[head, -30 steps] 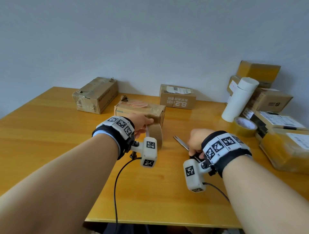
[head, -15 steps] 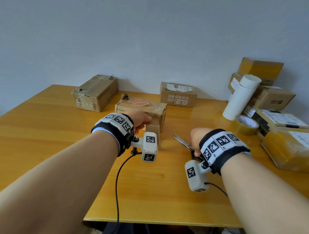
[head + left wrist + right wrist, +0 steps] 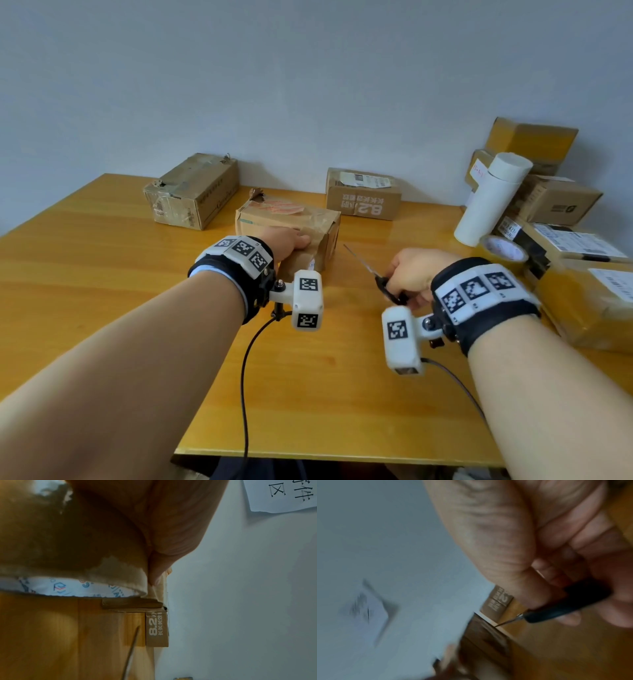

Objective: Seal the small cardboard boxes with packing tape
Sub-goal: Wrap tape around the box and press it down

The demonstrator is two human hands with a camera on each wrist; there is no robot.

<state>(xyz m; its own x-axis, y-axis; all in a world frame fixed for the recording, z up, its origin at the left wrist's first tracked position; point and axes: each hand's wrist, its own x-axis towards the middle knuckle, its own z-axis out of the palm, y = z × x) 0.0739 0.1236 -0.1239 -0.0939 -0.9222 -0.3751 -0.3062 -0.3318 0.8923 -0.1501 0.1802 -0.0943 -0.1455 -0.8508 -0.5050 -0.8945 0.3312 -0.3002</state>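
A small worn cardboard box (image 3: 291, 219) stands mid-table. My left hand (image 3: 291, 240) grips a roll of brown packing tape (image 3: 299, 262) and holds it against the box's near end. In the left wrist view the tape roll (image 3: 68, 540) fills the frame, and a finger (image 3: 164, 563) presses tape onto the box's edge (image 3: 132, 603). My right hand (image 3: 409, 275) is to the right of the box, apart from it. It grips black-handled scissors (image 3: 385, 286) whose blades (image 3: 359, 260) point at the box. The right wrist view is blurred but shows the fingers curled round the scissors' handle (image 3: 570, 601).
A taped box (image 3: 193, 192) sits at the back left and a box printed 8.2 (image 3: 363, 202) at the back. On the right are several stacked boxes (image 3: 555, 202), a white tube (image 3: 489, 202) and a second tape roll (image 3: 501, 250). The table's front edge (image 3: 342, 457) is near.
My left hand has brought the tape roll in against the box's near end. My right hand with the scissors has shifted slightly, the blades still pointing at the box.
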